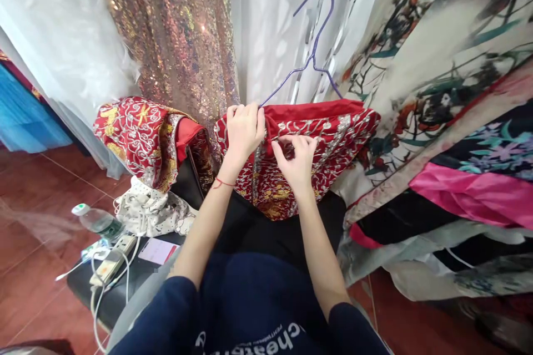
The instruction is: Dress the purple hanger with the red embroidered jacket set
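Note:
A red garment [283, 188] with silver and gold embroidery hangs in front of me from a purple wire hanger [313, 56], its plain red lining showing along the top edge. My left hand [245, 132] is closed over that top edge, left of the middle. Just to the right, my right hand [296, 162] pinches the cloth at the front between thumb and forefinger, its other fingers curled loosely. Any small fastener between the fingertips is too small to make out. The hanger's left arm runs down behind my left hand.
Another red embroidered piece [139, 136] lies to the left, above a white patterned cloth bag [150, 211]. On the black bench [245, 227] are a water bottle [100, 223], a power strip [112, 260] with cables and a phone [158, 250]. Floral dresses [416, 77] hang close on the right.

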`<action>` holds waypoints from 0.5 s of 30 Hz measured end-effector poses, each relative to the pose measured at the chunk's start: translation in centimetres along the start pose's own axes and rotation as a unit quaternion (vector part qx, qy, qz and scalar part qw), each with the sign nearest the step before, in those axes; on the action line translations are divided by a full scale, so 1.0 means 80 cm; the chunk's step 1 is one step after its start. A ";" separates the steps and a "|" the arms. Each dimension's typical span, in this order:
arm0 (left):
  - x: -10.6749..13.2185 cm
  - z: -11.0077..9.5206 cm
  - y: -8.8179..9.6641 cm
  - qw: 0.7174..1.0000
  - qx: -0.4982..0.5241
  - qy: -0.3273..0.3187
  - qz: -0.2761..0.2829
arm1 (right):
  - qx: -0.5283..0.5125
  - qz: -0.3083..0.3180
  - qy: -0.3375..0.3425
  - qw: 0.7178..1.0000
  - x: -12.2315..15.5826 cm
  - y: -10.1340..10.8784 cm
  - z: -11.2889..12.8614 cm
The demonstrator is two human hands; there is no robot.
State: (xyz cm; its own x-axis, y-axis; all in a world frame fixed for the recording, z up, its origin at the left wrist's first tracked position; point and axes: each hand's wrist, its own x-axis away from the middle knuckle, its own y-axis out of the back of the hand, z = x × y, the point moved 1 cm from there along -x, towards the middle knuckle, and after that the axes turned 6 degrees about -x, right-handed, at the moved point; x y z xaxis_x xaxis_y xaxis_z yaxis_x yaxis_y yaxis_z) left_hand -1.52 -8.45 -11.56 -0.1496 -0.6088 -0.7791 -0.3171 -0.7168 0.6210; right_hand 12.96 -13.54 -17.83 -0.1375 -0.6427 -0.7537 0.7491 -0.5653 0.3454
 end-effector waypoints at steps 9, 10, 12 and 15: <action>0.000 -0.006 -0.009 0.999 0.034 0.019 -0.025 | 0.102 -0.046 -0.093 0.989 -0.013 -0.037 0.027; -0.001 -0.004 -0.009 0.999 0.033 0.013 -0.023 | 0.104 -0.048 -0.087 0.990 -0.012 -0.039 0.029; 0.000 -0.001 -0.007 0.999 0.034 0.007 -0.017 | 0.099 -0.056 -0.076 0.991 -0.004 -0.042 0.030; 0.000 0.001 -0.007 0.999 0.038 0.001 -0.005 | 0.079 -0.082 -0.082 0.990 0.019 -0.040 0.022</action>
State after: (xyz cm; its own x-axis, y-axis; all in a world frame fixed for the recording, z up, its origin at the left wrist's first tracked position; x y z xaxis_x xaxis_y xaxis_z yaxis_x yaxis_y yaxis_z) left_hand -1.44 -8.01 -11.91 -0.1439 -0.6020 -0.7854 -0.3886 -0.6955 0.6043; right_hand 9.20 -13.58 -19.08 -0.3610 -0.6038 -0.7107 0.5989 -0.7343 0.3195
